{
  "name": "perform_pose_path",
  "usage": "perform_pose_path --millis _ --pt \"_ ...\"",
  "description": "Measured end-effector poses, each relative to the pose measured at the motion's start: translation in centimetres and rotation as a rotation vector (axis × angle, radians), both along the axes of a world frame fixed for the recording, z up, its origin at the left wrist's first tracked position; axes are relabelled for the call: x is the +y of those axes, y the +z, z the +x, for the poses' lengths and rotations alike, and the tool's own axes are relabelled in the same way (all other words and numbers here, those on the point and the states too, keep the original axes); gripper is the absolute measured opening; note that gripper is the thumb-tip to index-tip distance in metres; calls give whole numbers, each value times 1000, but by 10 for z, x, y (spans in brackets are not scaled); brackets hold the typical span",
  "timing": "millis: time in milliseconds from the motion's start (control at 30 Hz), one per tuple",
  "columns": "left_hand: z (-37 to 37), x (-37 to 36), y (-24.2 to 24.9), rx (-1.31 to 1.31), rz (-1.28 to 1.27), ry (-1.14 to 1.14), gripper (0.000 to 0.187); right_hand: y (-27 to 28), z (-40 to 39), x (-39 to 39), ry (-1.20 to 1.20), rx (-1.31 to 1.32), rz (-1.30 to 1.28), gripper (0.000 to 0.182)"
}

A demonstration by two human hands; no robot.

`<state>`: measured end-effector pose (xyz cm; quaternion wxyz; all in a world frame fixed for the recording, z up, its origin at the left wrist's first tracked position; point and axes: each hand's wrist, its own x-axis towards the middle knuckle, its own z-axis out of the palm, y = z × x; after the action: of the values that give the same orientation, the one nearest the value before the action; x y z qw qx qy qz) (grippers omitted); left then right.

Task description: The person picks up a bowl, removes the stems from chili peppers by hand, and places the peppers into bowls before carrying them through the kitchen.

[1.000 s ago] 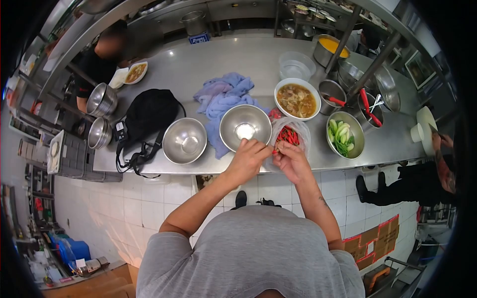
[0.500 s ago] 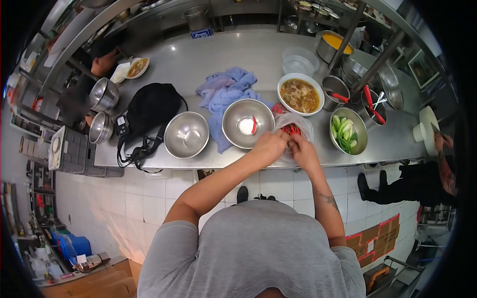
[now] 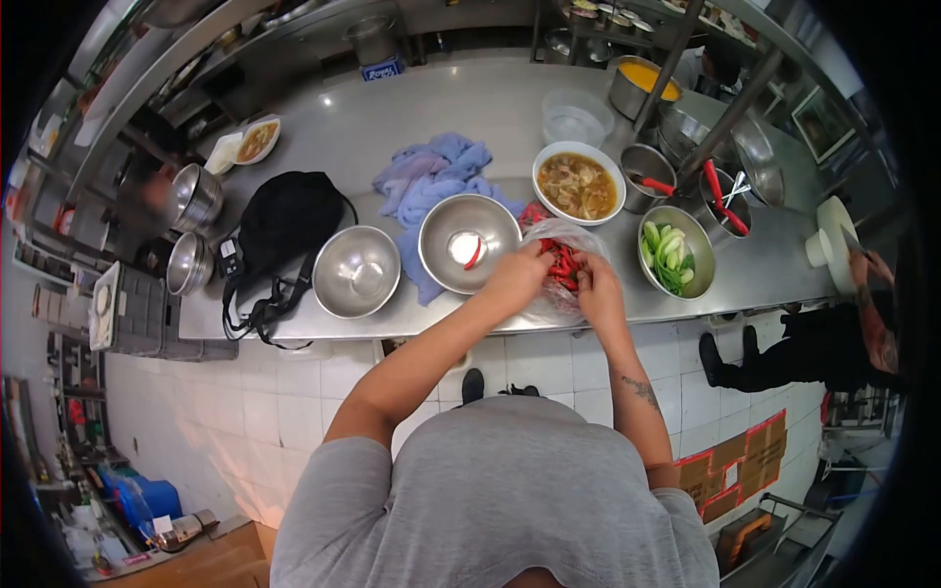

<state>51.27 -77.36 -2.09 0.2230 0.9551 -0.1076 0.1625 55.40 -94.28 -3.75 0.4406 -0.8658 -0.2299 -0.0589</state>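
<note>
A clear plastic bag [image 3: 561, 312] of red chillies [image 3: 562, 265] lies near the counter's front edge, its mouth spread. My left hand [image 3: 518, 278] is closed at the bag's left side, fingertips beside the chillies. On the opposite side, my right hand [image 3: 599, 286] has its fingers curled against the bag; whether a chilli is between them is hidden. Just left of the bag stands a steel bowl [image 3: 439, 257] with a single red chilli [image 3: 473, 254] and something white at its bottom. Another steel bowl [image 3: 333, 280] sits further left.
Behind the bag is a bowl of soup [image 3: 578, 186]; to its right, a bowl of green vegetables [image 3: 676, 257]. A blue cloth [image 3: 431, 176] lies behind the steel bowls. A black bag [image 3: 289, 220] with straps rests at left. A co-worker's arm [image 3: 875, 323] is at far right.
My hands have moved apart, and the bag's mouth is spread wider, showing more chillies. The view has shifted slightly. The person at the upper left is less visible.
</note>
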Motion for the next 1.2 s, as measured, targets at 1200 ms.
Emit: perform_pose_path --millis 1200 --pt "-9 34 31 594 -1401 -94 8 45 -3 23 433 29 84 16"
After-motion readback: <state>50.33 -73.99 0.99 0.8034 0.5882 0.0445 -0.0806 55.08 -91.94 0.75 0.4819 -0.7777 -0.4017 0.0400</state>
